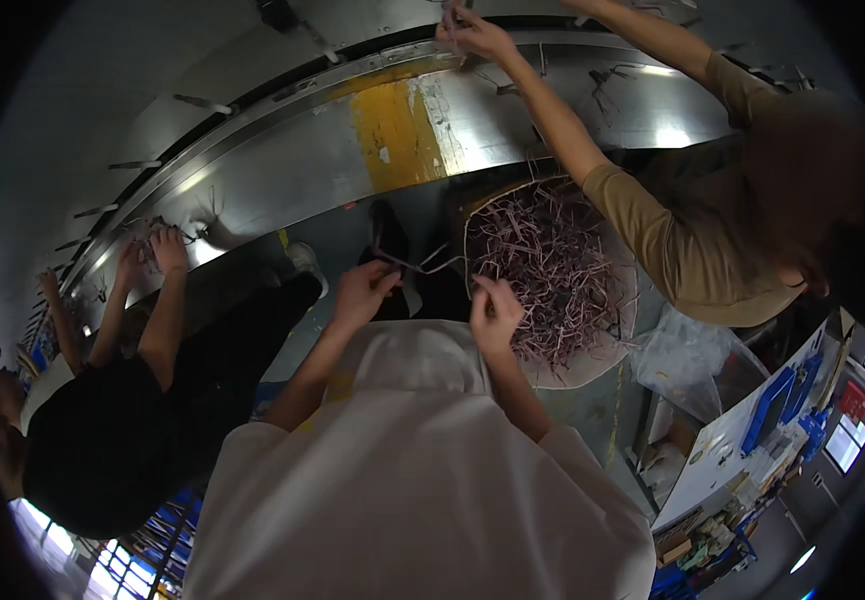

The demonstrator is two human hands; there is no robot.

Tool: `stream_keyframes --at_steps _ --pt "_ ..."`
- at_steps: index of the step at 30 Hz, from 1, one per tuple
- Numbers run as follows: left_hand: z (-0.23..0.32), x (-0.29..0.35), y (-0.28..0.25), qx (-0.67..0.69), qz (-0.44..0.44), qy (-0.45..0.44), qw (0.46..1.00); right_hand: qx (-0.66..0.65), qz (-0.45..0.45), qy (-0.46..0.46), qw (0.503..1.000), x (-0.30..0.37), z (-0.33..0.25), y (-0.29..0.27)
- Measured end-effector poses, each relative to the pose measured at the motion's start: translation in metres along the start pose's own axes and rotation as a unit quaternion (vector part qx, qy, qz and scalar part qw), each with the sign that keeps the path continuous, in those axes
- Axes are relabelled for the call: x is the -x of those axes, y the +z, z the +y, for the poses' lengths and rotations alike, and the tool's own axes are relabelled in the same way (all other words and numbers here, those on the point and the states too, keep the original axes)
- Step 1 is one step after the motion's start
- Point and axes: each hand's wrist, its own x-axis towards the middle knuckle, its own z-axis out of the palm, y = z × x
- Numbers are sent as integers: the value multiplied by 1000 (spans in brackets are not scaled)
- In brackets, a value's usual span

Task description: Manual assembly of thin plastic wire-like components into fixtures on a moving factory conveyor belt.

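A thin, bent, pinkish-grey strip [422,268] stretches between my hands, above my lap. My left hand [362,294] is closed, with thumb and fingers pinched near the strip's left part. At the strip's other end, the fingers of my right hand [495,314] are curled together; what exactly they pinch is partly hidden. Just right of my right hand stands a large pale-rimmed sack or bin [550,378], filled with a tangled heap of similar pinkish strips [552,265].
A curved metal workbench [292,170] with a worn yellow patch [397,135] runs across the front. One co-worker [692,235] reaches over it at right; others [102,430] work at left. Clear plastic bags [687,360] and a white board [722,440] stand at right.
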Motion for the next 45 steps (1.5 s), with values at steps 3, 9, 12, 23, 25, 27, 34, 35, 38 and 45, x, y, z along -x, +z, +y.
stream_keyframes --at_steps 3,9,12,23,25,27,34,35,38,45 --pt "-30 15 -14 162 52 -126 977 32 75 151 985 -22 88 1" --pt "-57 39 -11 334 109 -156 923 324 -73 361 871 -83 196 56" --pt "-56 45 -3 341 115 -149 921 352 -87 400 842 -89 194 73" --pt "-2 0 15 364 67 -70 926 282 133 230 922 -31 146 4" --pt "13 -15 18 360 41 -35 931 232 199 209 929 -27 127 -10" --pt "31 -27 21 357 27 -9 934 182 260 188 929 -32 98 -23" --pt "114 -43 26 355 -24 89 930 -86 336 218 912 -61 20 -69" --pt "122 -43 26 355 -21 92 930 -96 305 185 929 -68 -4 -73" --pt "151 -35 24 373 10 145 916 -81 206 79 972 -75 -43 -77" --pt "148 -21 24 280 -38 195 939 -21 -54 11 998 -73 -92 -76"
